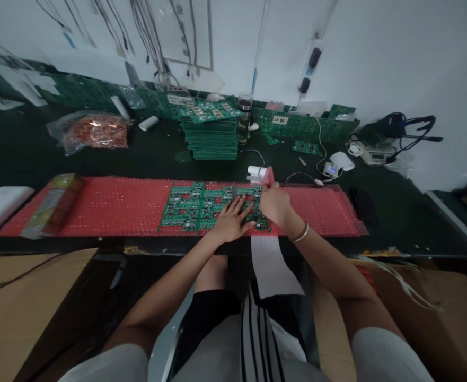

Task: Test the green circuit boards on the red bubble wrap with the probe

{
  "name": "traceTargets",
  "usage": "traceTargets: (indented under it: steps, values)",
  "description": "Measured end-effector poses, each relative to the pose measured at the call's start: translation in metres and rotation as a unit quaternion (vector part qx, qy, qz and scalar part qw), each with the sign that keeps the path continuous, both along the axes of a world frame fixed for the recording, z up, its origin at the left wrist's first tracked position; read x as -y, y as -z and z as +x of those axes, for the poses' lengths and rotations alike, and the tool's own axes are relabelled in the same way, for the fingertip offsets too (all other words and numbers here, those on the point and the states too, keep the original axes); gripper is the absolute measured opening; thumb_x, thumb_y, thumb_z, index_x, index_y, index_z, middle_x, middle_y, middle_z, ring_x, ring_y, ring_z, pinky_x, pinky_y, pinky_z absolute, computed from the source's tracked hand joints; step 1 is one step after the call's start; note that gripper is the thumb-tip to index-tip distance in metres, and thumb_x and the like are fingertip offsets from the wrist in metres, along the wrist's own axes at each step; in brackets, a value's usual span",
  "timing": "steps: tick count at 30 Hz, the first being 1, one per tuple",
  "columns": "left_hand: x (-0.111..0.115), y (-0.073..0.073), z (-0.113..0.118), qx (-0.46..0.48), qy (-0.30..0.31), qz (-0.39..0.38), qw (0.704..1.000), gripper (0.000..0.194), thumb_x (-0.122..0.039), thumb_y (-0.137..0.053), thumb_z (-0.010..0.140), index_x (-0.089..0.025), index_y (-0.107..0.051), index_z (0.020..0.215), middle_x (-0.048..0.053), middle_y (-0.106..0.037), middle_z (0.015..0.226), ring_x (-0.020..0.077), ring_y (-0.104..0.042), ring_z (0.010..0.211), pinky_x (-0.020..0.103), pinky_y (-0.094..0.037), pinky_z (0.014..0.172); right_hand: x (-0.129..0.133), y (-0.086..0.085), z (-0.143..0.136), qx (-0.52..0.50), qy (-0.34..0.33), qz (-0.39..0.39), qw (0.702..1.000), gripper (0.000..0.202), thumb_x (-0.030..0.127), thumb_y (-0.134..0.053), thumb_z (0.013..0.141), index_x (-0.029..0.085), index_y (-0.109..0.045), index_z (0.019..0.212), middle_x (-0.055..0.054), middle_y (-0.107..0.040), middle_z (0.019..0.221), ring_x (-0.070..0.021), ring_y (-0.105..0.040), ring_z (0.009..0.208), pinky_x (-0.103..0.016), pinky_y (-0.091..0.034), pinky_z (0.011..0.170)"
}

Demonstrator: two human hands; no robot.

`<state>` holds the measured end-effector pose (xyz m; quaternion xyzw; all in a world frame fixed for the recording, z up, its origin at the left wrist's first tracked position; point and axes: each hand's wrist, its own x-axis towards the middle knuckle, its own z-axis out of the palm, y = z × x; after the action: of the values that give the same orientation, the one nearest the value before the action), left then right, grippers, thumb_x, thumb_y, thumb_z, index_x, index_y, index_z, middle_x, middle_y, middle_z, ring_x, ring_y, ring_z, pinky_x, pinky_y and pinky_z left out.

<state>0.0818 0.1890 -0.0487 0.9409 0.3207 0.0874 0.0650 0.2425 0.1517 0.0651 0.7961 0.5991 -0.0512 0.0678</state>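
Note:
Green circuit boards [181, 207] lie side by side on a long strip of pink bubble wrap [122, 207]. My left hand [232, 220] rests flat on the boards toward the right, its fingers spread. Just right of it, my right hand [275, 204] is closed around a bit of pink wrap [270, 176] that sticks up at the boards' right end. A white perforated sheet [273, 265] hangs over the table's front edge below my hands.
Behind the wrap stand a stack of green boards [211, 140] and a glass bottle [244, 119]. A bag of copper-coloured parts [98, 131] lies at the back left. A taped block [52, 207] sits on the wrap's left end, a white box [2, 209] beside it.

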Motion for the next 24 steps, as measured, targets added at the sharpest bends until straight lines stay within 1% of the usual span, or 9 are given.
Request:
traceTargets:
  steps: [4,8,10,12,14,17,19,20,24]
  values:
    - [-0.002,0.007,-0.034,0.011,-0.102,0.037,0.994,0.066,-0.050,-0.035,0.101,-0.010,-0.035,0.152,0.019,-0.021,0.161,0.0320,-0.016,0.152,0.051,-0.014,0.122,-0.011,0.006,-0.028,-0.070,-0.100,-0.049,0.991,0.077,0.035,-0.056,0.091,0.009,-0.022,0.155,-0.030,-0.052,0.136,-0.0358,-0.059,0.117,-0.043,-0.051,0.091]
    - [-0.010,0.008,-0.071,-0.015,-0.123,0.020,0.992,0.063,-0.049,-0.032,0.101,-0.009,-0.040,0.150,0.021,-0.026,0.159,0.0323,-0.022,0.150,0.054,-0.016,0.122,-0.021,0.034,-0.056,-0.084,-0.084,-0.053,0.992,0.081,0.044,-0.060,0.090,0.014,-0.023,0.156,-0.032,-0.033,0.151,-0.0376,-0.059,0.121,-0.047,-0.048,0.095]
    - [-0.013,0.005,-0.079,-0.001,-0.119,0.004,0.993,0.064,-0.051,-0.033,0.101,-0.010,-0.040,0.150,0.021,-0.028,0.159,0.0327,-0.022,0.150,0.055,-0.017,0.121,-0.020,0.046,-0.054,-0.112,-0.082,-0.030,0.990,0.081,0.049,-0.058,0.092,0.014,-0.023,0.156,-0.033,-0.032,0.152,-0.0374,-0.058,0.122,-0.047,-0.048,0.096]
    - [-0.011,0.001,-0.080,0.038,-0.077,-0.017,0.996,0.068,-0.056,-0.037,0.099,-0.011,-0.037,0.151,0.021,-0.028,0.159,0.0334,-0.022,0.150,0.054,-0.022,0.120,-0.012,0.052,-0.036,-0.173,-0.096,0.036,0.980,0.075,0.050,-0.050,0.096,0.014,-0.025,0.156,-0.029,-0.042,0.147,-0.0328,-0.059,0.121,-0.045,-0.047,0.099]
    - [-0.006,-0.002,-0.073,0.084,-0.005,-0.045,0.995,0.073,-0.060,-0.043,0.096,-0.015,-0.034,0.152,0.020,-0.027,0.160,0.0340,-0.026,0.149,0.053,-0.030,0.117,0.005,0.056,-0.007,-0.235,-0.102,0.104,0.961,0.069,0.053,-0.049,0.095,0.014,-0.036,0.151,-0.023,-0.053,0.138,-0.0276,-0.063,0.114,-0.041,-0.048,0.100]
    - [0.003,0.000,-0.057,0.118,0.075,-0.072,0.988,0.072,-0.060,-0.055,0.091,-0.022,-0.041,0.150,0.016,-0.029,0.160,0.0349,-0.036,0.144,0.051,-0.038,0.113,0.037,0.065,0.034,-0.248,-0.099,0.099,0.959,0.088,0.060,-0.074,0.074,0.019,-0.046,0.146,-0.019,-0.058,0.130,-0.0312,-0.065,0.108,-0.044,-0.051,0.095]
    - [0.006,0.004,-0.047,0.121,0.081,-0.068,0.987,0.063,-0.052,-0.062,0.089,-0.023,-0.050,0.144,0.015,-0.034,0.158,0.0354,-0.041,0.140,0.052,-0.038,0.114,0.054,0.075,0.047,-0.256,-0.113,0.072,0.957,0.101,0.055,-0.082,0.066,0.020,-0.040,0.150,-0.018,-0.059,0.128,-0.0326,-0.064,0.108,-0.046,-0.052,0.094]
    - [0.006,0.006,-0.043,0.122,0.077,-0.064,0.987,0.059,-0.048,-0.064,0.089,-0.022,-0.053,0.141,0.015,-0.037,0.156,0.0354,-0.043,0.138,0.053,-0.038,0.114,0.060,0.081,0.049,-0.264,-0.122,0.065,0.955,0.103,0.052,-0.083,0.067,0.019,-0.036,0.152,-0.018,-0.059,0.128,-0.0324,-0.064,0.109,-0.045,-0.052,0.093]
    - [0.003,0.011,-0.039,0.140,0.078,-0.064,0.985,0.051,-0.038,-0.068,0.088,-0.018,-0.060,0.134,0.017,-0.042,0.153,0.0343,-0.047,0.135,0.053,-0.041,0.112,0.064,0.103,0.046,-0.273,-0.143,0.082,0.948,0.090,0.041,-0.079,0.076,0.013,-0.038,0.151,-0.020,-0.063,0.121,-0.0298,-0.065,0.104,-0.044,-0.052,0.090]
